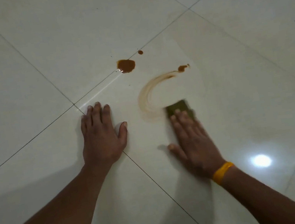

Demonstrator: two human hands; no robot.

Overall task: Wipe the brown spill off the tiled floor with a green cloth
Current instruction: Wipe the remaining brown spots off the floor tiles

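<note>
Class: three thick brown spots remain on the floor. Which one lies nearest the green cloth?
The elongated spot at the far end of the curved smear, up from the green cloth. The big blob and tiny dot lie farther away.

green cloth (178,109) mostly hidden under blurred right hand (193,139)

Left hand (101,137) lies flat, fingers spread; right hand (192,139) flat, blurred.
</note>
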